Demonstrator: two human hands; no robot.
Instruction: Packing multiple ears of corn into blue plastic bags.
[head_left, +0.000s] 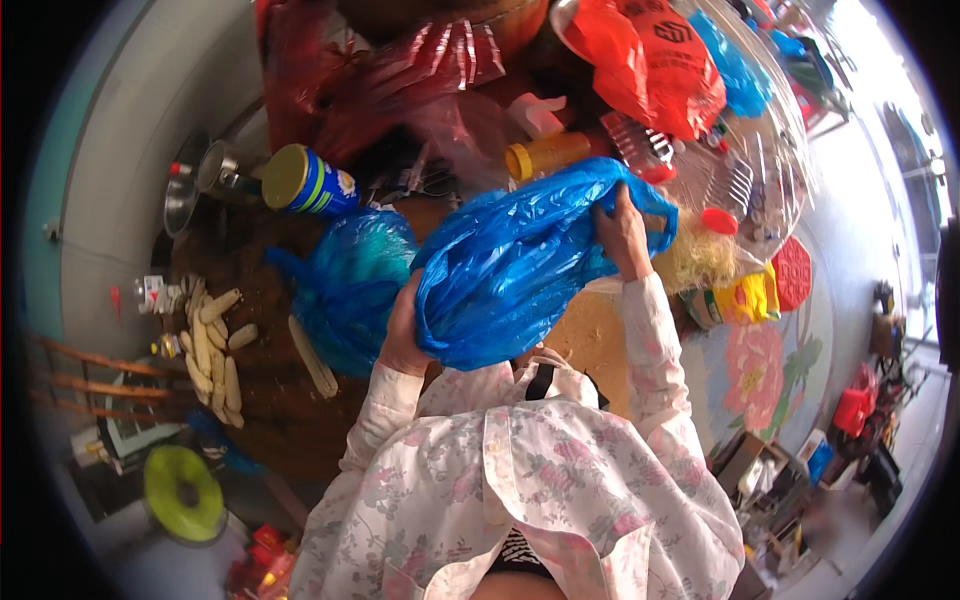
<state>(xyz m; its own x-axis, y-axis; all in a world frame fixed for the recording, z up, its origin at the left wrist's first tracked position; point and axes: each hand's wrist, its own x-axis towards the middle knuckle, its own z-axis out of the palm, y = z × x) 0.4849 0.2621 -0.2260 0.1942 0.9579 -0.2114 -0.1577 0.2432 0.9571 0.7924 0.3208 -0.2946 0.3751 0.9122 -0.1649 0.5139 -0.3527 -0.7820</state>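
Observation:
A blue plastic bag (510, 262) is stretched out between my two hands in front of my chest. My left hand (405, 326) grips one end of it near the rim. My right hand (624, 229) has hold of the other end, close to a handle loop. What the bag contains, if anything, is hidden. Beside my left hand, another blue plastic bag (349, 285) sits bulging on the brown table. A single bare corn cob (311, 356) lies next to that bag, and a pile of similar cobs (211, 352) is further left.
A blue tin (311, 180) and metal pots (217, 169) stand at the back left. Behind the held bag lie a yellow-lidded jar (547, 156) and clear plastic jars (729, 191) with red lids. Corn silk (697, 251) lies right of my right hand, below a red bag (660, 67).

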